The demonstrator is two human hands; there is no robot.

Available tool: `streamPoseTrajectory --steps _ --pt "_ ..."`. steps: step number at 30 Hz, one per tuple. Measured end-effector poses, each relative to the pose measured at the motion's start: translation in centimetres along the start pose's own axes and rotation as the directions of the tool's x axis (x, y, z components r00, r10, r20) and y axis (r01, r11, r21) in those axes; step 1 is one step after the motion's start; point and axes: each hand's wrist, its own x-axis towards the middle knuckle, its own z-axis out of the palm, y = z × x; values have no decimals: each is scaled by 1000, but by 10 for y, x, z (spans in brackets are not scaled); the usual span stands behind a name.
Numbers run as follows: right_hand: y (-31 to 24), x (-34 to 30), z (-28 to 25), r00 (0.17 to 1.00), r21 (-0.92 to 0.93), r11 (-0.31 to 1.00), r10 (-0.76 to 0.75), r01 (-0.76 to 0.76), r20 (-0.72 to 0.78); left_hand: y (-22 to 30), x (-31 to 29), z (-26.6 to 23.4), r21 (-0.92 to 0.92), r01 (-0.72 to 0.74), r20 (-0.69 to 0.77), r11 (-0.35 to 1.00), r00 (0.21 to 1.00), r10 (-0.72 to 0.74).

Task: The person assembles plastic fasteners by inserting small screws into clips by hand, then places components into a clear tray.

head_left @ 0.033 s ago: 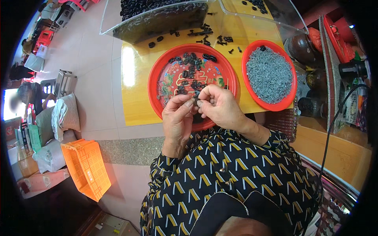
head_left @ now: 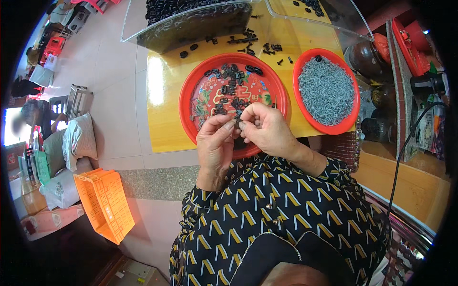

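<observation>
My left hand [head_left: 215,145] and my right hand [head_left: 273,132] meet over the near side of a round red tray [head_left: 186,90]. A small black plastic part [head_left: 237,120] is pinched between both hands' thumbs and fingertips. The fingers cover most of it, so its exact shape is hidden. Loose black plastic parts [head_left: 232,88] lie in a rough line across the tray's patterned bottom. To the right of my right hand, a red plastic basin [head_left: 296,78] holds a heap of small silvery screws [head_left: 327,90], with one black piece on top near its far rim.
A clear plastic bin [head_left: 195,29] full of black parts stands at the table's far side. Black screws and parts [head_left: 248,40] lie scattered before it on the yellow table [head_left: 164,109]. An orange crate [head_left: 107,205] is on the floor at left; a black cable [head_left: 400,167] hangs at right.
</observation>
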Motion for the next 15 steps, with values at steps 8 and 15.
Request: streamPoseTrajectory --steps 8,15 --pt "6 1 -3 1000 -52 999 -7 7 2 -1 0 2 -23 22 -4 1000 1000 -22" --pt "6 0 -5 999 -221 975 -38 36 -6 -3 -2 0 139 -80 11 987 997 79"
